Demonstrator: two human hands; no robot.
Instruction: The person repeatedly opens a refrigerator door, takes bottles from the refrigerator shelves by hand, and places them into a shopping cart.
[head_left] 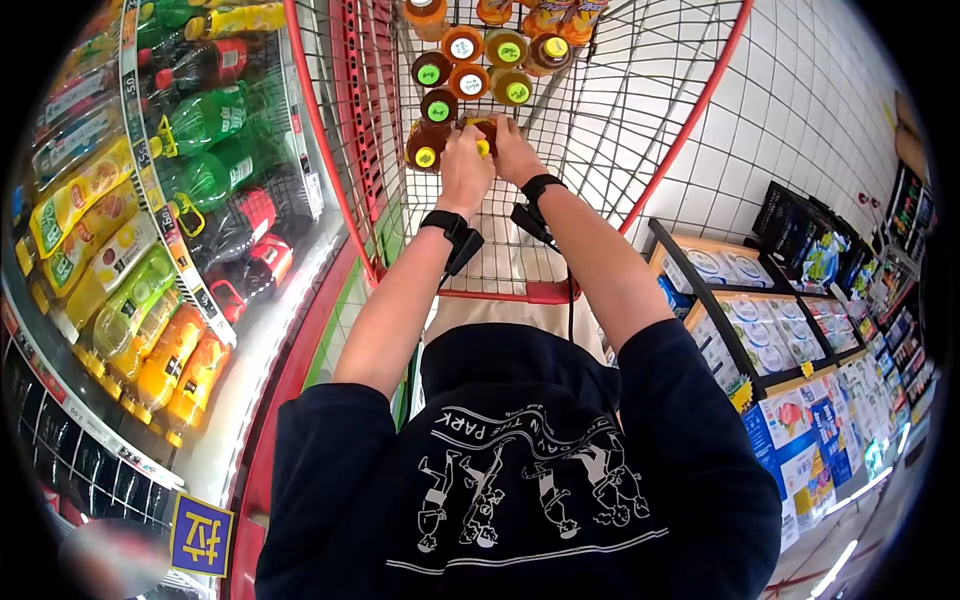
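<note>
Now, left hand (467,170): clasped round a yellow-capped bottle (483,148)
Right hand (516,157): closed on it too
Cart (553,292): more bottles (470,83) toward far edge

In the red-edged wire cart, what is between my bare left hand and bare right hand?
The head view shows a brown, yellow-capped bottle between the left hand and the right hand.
</note>
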